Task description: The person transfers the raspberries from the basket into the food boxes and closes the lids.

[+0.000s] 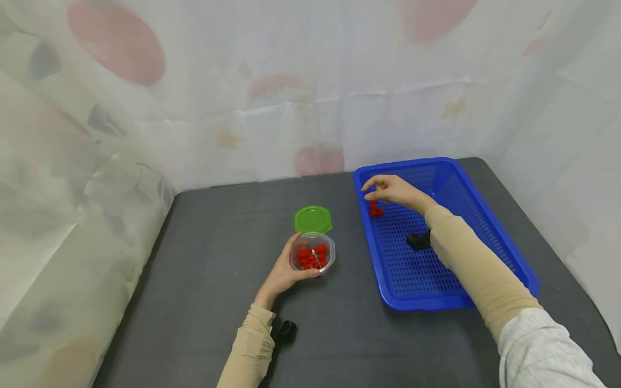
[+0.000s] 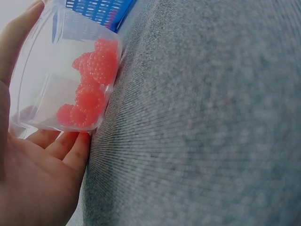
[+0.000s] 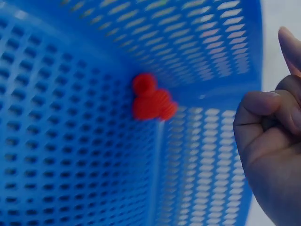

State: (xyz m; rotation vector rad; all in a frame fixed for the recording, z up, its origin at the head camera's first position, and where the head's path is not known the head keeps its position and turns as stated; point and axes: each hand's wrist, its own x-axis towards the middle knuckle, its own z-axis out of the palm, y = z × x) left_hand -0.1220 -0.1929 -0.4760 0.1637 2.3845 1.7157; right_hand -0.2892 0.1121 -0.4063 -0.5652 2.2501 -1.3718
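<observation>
My left hand [image 1: 283, 275] grips a clear plastic tub [image 1: 331, 258] at its side, thumb in front and fingers behind. Several red raspberries [image 1: 312, 258] lie inside it, and the left wrist view shows them gathered along its bottom. Over the far left corner of a blue basket [image 1: 388, 293] hovers my right hand [image 1: 395, 191]. Its thumb and index finger stand apart with nothing seen between them, while the other fingers bend inward in the right wrist view. Below that hand, a few raspberries [image 3: 150, 101] sit together in the basket's corner.
A green lid [image 1: 312, 219] lies on the dark grey table [image 1: 218, 242] just behind the tub. The basket has raised, perforated walls and takes up the right side of the table. Patterned white curtains [image 1: 271, 124] hang behind and at both sides.
</observation>
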